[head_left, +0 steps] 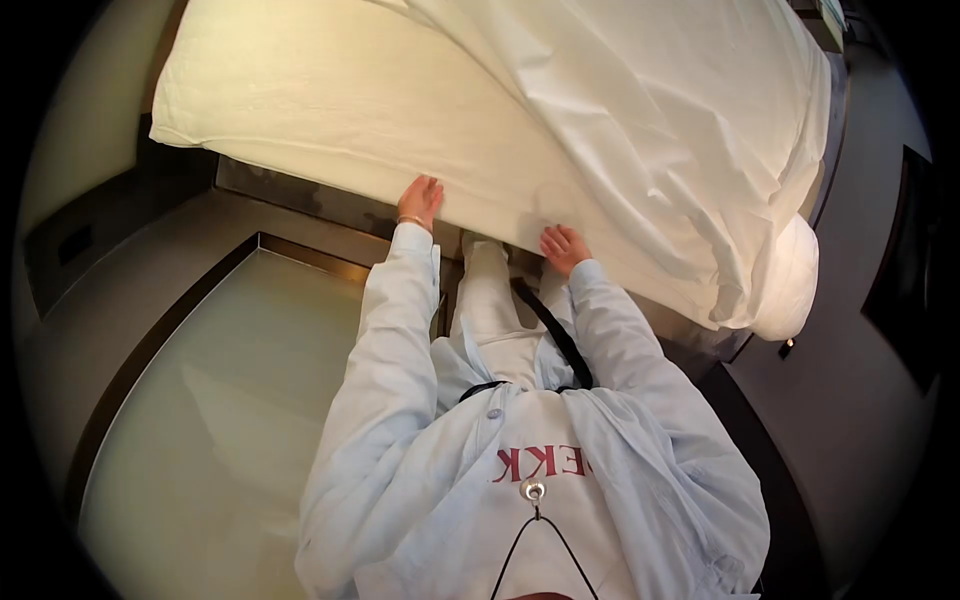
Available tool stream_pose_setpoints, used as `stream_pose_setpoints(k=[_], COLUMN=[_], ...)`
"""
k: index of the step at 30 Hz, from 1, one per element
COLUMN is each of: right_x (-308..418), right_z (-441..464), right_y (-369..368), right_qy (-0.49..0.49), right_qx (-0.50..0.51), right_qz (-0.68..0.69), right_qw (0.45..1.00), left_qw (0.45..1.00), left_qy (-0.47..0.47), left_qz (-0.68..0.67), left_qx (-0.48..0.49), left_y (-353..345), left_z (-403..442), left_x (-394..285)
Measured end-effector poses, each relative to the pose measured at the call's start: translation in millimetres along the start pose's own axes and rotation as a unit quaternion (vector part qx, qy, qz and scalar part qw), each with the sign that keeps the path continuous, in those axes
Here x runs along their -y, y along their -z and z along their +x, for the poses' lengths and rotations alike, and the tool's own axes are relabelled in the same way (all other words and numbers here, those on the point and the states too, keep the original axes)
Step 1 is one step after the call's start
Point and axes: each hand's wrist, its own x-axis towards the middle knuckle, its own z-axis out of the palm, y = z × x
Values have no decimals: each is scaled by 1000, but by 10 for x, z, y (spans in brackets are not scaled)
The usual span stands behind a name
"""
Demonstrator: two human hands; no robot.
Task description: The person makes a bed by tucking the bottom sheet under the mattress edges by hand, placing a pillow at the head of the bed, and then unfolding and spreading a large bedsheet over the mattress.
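Observation:
A bed covered with a white sheet (330,110) fills the upper part of the head view. My left hand (420,202) is at the near side of the mattress, its fingers extended against or just beside the sheet's side. Farther right, my right hand (565,247) lies by the same edge with fingers apart, close to the sheet. Neither hand shows anything gripped. A rumpled white duvet or top sheet (640,110) lies in folds over the bed's right part and bunches at the right corner.
A frosted glass panel (240,400) with a dark frame (150,350) stands to my left. Along the bed's lower side runs a dark base (300,195). Grey floor (860,240) and a black screen-like panel (905,270) are on the right. A black strap (552,330) hangs at my waist.

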Motion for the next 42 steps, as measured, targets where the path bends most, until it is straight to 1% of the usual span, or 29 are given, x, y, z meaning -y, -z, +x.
stream_pose_setpoints(k=[2,3,5,6,7,9,10,11,12,13,15,17,20,21,23,25,27,28,30,32,33,34,35,36,37,39,40,41,42], right_x=[86,112,210,295,404,588,673,721,705,601,397,204,17,-46,-154,-303,-221,-237,-290,-198,-200,-92,-15,140,290,654,882,1114,1424], right_z=[20,89,202,266,312,390,401,401,325,313,254,177,-30,-69,-136,-65,196,277,336,160,209,21,-58,-173,-245,-235,-254,-271,-354], right_y=[-11,21,121,132,138,157,140,180,105,151,259,327,341,391,620,623,623,625,587,501,704,628,688,704,649,828,922,1017,1015], right_qy=[-19,-22,55,54,66,74,92,109,109,103,79,56,74,75,70,65,8,13,16,-38,-91,-87,-93,-47,-1,152,277,389,410], right_qx=[-149,-159,-171,-180,-191,-207,-216,-225,-229,-236,-210,-237,-318,-320,-266,-292,-310,-318,-345,-318,-306,-303,-294,-303,-307,-372,-373,-370,-381], right_qz=[110,108,157,154,133,108,96,83,57,56,-27,-61,-93,-87,-99,-103,-158,-165,-168,-184,-177,-210,-208,-225,-242,-279,-372,-455,-531], right_qw=[983,981,971,970,970,969,967,965,966,965,974,968,940,941,956,949,938,934,923,929,931,926,928,925,920,872,804,711,636], left_qw=[999,998,993,994,994,985,985,980,973,972,972,969,962,961,956,953,932,921,917,898,885,906,903,916,916,881,897,902,911], left_qy=[-25,-49,-106,-99,-92,-122,-117,-108,-96,-89,-130,-124,-163,-164,-194,-184,-213,-221,-207,-192,-187,-216,-203,-168,-163,-211,-238,-198,-180], left_qz=[21,3,-46,-18,-20,65,65,110,156,159,179,204,208,212,205,216,246,256,268,304,332,275,274,294,265,289,221,260,268], left_qx=[-40,-39,-22,-51,-53,-105,-110,-126,-141,-146,-78,-70,-66,-62,-80,-101,-159,-191,-213,-255,-268,-237,-262,-216,-252,-310,-300,-283,-257], left_y=[-14,-47,-193,-220,-262,-313,-313,-305,-232,-151,1,72,196,259,400,403,385,417,489,512,537,456,604,782,832,921,588,582,256], left_z=[233,328,391,485,495,507,496,460,458,438,401,360,128,131,127,111,156,213,293,380,415,377,523,658,730,957,734,819,582], left_x=[10,-13,-124,-234,-326,-477,-497,-448,-415,-395,-380,-462,-397,-339,-162,-98,-70,-27,-23,3,-5,-35,-29,-129,-246,-380,-445,-556,-660])
